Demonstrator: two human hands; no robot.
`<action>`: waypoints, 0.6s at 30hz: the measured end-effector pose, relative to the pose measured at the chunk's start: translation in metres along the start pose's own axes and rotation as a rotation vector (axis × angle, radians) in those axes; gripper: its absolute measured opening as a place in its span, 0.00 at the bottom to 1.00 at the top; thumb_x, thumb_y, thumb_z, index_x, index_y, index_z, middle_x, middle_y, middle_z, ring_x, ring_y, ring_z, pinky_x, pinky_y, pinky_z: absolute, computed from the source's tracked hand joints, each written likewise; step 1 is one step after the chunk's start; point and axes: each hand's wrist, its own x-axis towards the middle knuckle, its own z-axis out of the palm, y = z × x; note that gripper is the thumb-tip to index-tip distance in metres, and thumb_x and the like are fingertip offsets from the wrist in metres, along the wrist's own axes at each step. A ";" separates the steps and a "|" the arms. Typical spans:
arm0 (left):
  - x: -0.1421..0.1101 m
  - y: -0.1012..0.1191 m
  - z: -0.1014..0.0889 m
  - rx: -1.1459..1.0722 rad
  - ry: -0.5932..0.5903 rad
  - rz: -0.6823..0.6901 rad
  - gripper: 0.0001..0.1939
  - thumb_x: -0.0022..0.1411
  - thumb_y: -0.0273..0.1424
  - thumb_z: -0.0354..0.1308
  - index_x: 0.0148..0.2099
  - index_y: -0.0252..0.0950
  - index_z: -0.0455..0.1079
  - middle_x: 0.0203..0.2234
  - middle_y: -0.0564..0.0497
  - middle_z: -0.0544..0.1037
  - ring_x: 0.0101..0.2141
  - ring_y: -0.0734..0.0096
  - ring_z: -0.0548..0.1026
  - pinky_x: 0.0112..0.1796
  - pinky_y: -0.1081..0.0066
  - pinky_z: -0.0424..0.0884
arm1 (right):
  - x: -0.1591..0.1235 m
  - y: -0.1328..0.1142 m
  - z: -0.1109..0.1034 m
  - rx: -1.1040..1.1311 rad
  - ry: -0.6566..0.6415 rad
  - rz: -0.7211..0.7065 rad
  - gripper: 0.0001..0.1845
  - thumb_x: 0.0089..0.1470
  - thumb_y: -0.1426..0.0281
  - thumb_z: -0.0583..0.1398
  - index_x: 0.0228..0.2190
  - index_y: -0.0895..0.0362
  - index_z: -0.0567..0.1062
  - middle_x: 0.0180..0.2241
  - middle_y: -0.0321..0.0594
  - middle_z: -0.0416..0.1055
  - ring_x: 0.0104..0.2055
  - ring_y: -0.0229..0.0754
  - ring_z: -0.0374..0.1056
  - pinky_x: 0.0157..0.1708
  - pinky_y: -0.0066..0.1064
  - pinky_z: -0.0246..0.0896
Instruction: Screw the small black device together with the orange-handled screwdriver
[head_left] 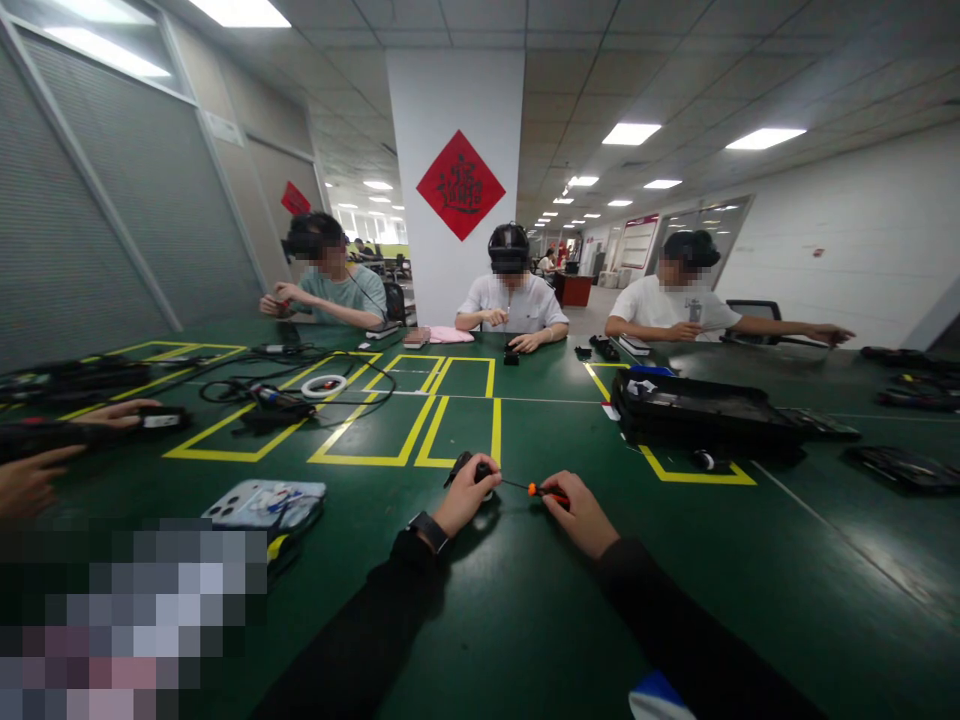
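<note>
My right hand point(574, 510) is closed around the handle of a screwdriver point(553, 494), which is black and orange. Its thin shaft points left, toward a small black part point(486, 476) in my left hand point(463, 495). The fingers of that hand are wrapped about the part, covering much of it, so its kind cannot be made out. Whether the screwdriver's tip touches the part is too small to tell. Both hands are just above the green table point(517, 610), and a dark watch sits on my left wrist.
A black open case point(705, 415) lies to the right. Left are a pale blue box point(262, 503), a white ring of tape point(324, 385) and black cables point(225, 392). Another person's hands reach in at the left edge. Several people sit across the table, which bears yellow tape outlines point(371, 461).
</note>
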 end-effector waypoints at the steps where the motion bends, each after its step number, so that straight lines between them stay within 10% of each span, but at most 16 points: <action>1: 0.000 0.000 0.000 -0.002 -0.003 0.000 0.06 0.52 0.32 0.52 0.34 0.36 0.63 0.28 0.54 0.67 0.30 0.74 0.65 0.34 0.74 0.62 | -0.001 0.000 0.000 0.009 0.001 0.008 0.07 0.49 0.72 0.55 0.33 0.57 0.69 0.34 0.39 0.65 0.38 0.40 0.61 0.40 0.34 0.57; 18: 0.000 -0.001 0.001 -0.014 -0.006 -0.009 0.06 0.52 0.32 0.52 0.33 0.36 0.63 0.27 0.54 0.67 0.29 0.74 0.66 0.31 0.75 0.62 | -0.001 -0.002 0.000 0.005 0.000 0.021 0.07 0.48 0.73 0.55 0.33 0.57 0.68 0.33 0.39 0.65 0.36 0.40 0.61 0.38 0.33 0.57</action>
